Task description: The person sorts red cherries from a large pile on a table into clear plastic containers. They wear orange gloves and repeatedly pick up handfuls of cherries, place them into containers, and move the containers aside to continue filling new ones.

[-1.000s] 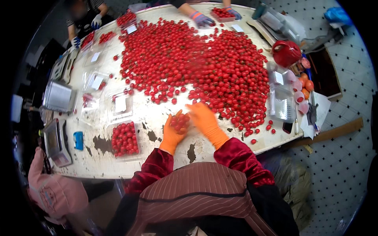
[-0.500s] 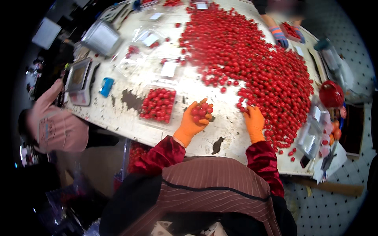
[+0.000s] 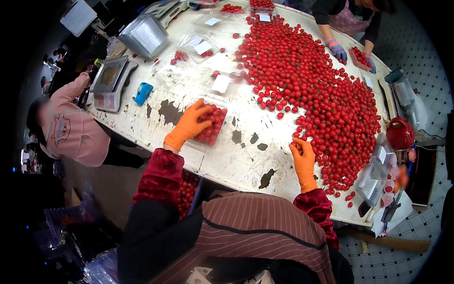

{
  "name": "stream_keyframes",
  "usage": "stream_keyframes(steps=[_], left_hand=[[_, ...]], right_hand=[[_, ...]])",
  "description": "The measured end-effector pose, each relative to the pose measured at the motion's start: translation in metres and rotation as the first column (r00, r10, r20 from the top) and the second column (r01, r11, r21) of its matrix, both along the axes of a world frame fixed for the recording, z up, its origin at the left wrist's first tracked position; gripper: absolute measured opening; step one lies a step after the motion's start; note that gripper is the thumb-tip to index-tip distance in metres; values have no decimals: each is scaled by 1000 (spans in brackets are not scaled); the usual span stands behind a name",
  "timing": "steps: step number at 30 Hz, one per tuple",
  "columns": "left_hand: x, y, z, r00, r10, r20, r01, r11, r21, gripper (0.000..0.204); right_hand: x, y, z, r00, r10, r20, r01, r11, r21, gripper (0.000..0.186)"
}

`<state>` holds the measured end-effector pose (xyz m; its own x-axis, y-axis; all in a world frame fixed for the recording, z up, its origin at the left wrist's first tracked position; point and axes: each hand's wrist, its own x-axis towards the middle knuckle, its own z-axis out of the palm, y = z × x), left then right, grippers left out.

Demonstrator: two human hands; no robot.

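My left hand, in an orange glove, lies over a clear plastic box of cherry tomatoes. Its fingers are spread on top of the fruit, and its palm side is hidden. Orange-gloved too, my right hand is at the left edge of a big heap of loose cherry tomatoes. Thumb and forefinger are pinched together there, with a bit of red showing at the tips, apparently a cherry tomato.
Scales, a blue tape dispenser and stacked clear boxes stand at the left. Open boxes with white labels lie mid-table. Across the heap, a co-worker's gloved hand works beside another box. A red container stands at right.
My left hand has moved left from the bare tabletop to the box; the handful of cherry tomatoes no longer shows in it. My right hand stays by the heap. The view has shifted slightly.
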<state>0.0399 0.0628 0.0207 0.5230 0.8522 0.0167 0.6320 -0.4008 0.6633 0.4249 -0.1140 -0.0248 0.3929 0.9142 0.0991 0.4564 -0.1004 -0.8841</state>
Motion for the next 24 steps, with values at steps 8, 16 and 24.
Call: stream_keyframes(steps=[8, 16, 24], left_hand=[[45, -107, 18, 757, 433, 489, 128, 635, -762, 51], [16, -194, -22, 714, 575, 400, 125, 458, -880, 34], [-144, -222, -83, 712, 216, -668, -416, 896, -153, 87]], right_hand=[[-91, 5, 51, 942, 332, 52, -335, 927, 170, 33], [-124, -4, 42, 705, 695, 141, -695, 717, -59, 53], [-42, -14, 10, 843, 423, 332, -385, 906, -176, 53]])
